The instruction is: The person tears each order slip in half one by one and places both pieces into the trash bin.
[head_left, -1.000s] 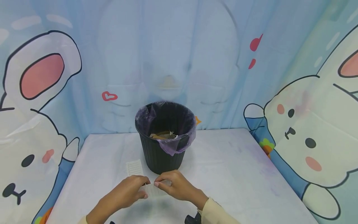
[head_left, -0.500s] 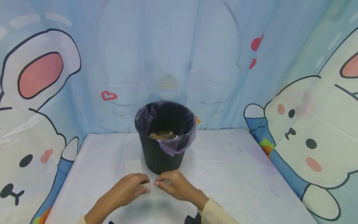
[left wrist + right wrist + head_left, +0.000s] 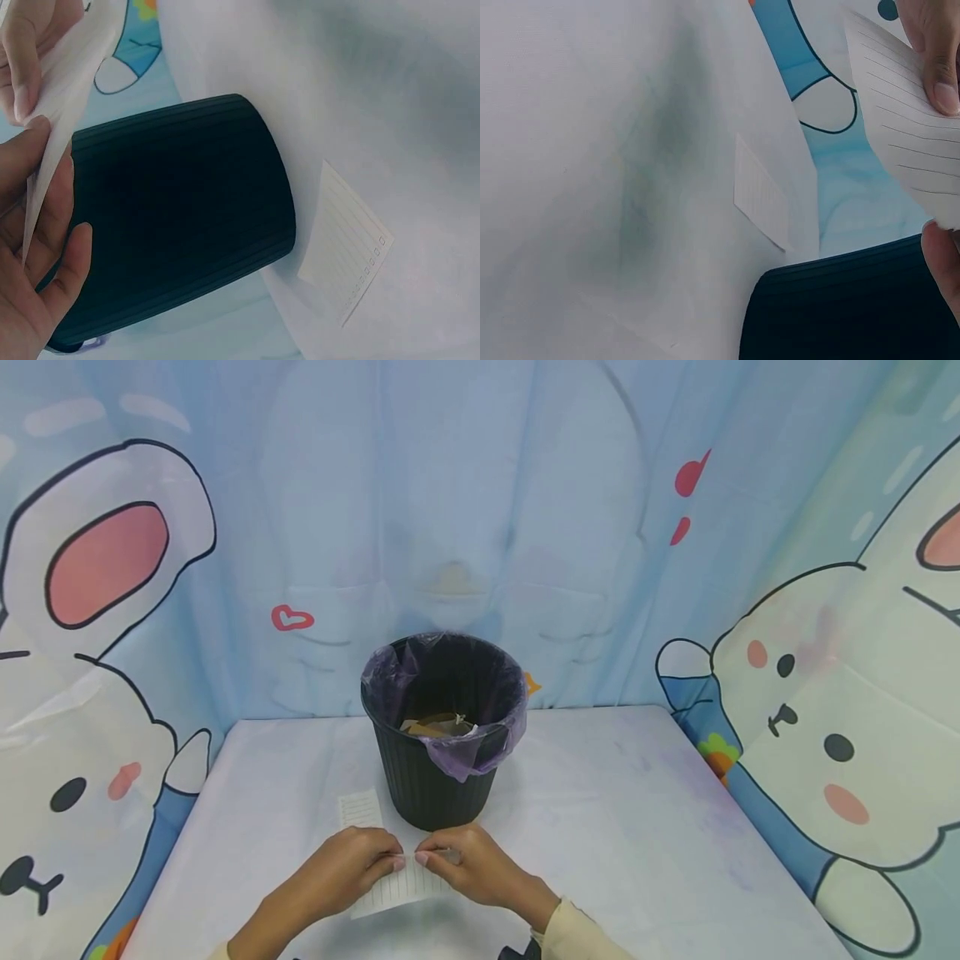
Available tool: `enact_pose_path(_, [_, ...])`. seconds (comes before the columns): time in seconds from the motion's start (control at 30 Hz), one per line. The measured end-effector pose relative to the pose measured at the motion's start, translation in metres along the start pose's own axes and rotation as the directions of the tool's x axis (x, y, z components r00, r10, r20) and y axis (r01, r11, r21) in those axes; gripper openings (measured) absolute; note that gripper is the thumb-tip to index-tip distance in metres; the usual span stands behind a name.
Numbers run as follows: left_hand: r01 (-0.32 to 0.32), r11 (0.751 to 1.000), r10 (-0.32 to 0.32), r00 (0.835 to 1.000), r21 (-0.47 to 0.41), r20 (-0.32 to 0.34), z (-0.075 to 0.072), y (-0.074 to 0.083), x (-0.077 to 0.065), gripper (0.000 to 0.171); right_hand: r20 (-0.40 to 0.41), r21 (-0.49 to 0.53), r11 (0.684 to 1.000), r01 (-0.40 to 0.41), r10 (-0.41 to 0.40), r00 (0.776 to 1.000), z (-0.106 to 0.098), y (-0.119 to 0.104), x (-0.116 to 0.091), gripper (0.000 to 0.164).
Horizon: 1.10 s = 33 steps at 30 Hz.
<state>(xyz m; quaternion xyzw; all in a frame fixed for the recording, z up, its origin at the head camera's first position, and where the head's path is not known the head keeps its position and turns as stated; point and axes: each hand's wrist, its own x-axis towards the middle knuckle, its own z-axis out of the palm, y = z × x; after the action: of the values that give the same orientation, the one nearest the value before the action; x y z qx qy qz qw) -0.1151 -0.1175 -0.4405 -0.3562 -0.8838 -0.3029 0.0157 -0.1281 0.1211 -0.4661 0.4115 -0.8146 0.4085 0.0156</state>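
Note:
A sheet of white lined paper (image 3: 403, 890) hangs between both hands in the head view, close in front of the bin. My left hand (image 3: 351, 867) pinches its upper edge between thumb and fingers. Close beside it, my right hand (image 3: 478, 870) pinches the same edge, the two thumbs nearly meeting. Ruled lines on the held paper (image 3: 900, 127) show clearly in the right wrist view. In the left wrist view this sheet (image 3: 71, 82) is seen almost edge-on. A second lined paper (image 3: 346, 241) lies on the table left of the bin, partly behind the left hand in the head view.
A black ribbed bin (image 3: 442, 789) with a purple plastic liner (image 3: 487, 745) stands behind the hands. Brown and pale scraps (image 3: 438, 724) lie inside it. A white cloth covers the table (image 3: 615, 827). A blue curtain (image 3: 450, 485) with rabbit drawings closes off the back and sides.
The left thumb has moved up and right along the paper, closer to the right thumb. The sheet's lower part has swung down and left, showing its lines. The right hand has barely moved.

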Motion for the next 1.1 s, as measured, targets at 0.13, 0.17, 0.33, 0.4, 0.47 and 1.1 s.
enact_pose_path(0.13, [-0.014,1.0,0.014,1.0,-0.001,-0.006,0.002,0.0,0.0,0.011,-0.003,0.007,1.0,0.009,-0.009,1.0,0.001,0.002,-0.002,0.02])
enact_pose_path(0.17, [-0.017,1.0,0.017,1.0,-0.003,-0.009,0.003,0.0,0.0,0.011,-0.006,0.009,1.0,0.011,-0.011,1.0,0.002,0.002,-0.002,0.02])
enact_pose_path(0.33, [-0.067,0.997,0.068,0.996,0.028,-0.056,0.005,0.001,0.001,0.009,-0.021,0.063,0.998,-0.002,0.004,1.0,0.002,0.003,-0.002,0.018])
enact_pose_path(0.4, [-0.096,0.994,0.101,0.991,0.06,-0.091,0.005,0.002,0.001,0.008,-0.03,0.099,0.995,-0.011,0.014,0.999,0.001,0.003,-0.001,0.017])
enact_pose_path(0.47, [-0.12,0.988,0.132,0.983,0.097,-0.13,0.005,0.004,0.001,0.007,-0.042,0.127,0.992,-0.008,0.014,0.999,0.001,0.003,-0.001,0.017])
enact_pose_path(1.1, [-0.169,0.974,0.201,0.952,0.152,-0.231,0.007,0.004,0.002,0.004,-0.089,0.194,0.979,-0.066,0.085,0.992,-0.015,-0.037,0.005,0.013])
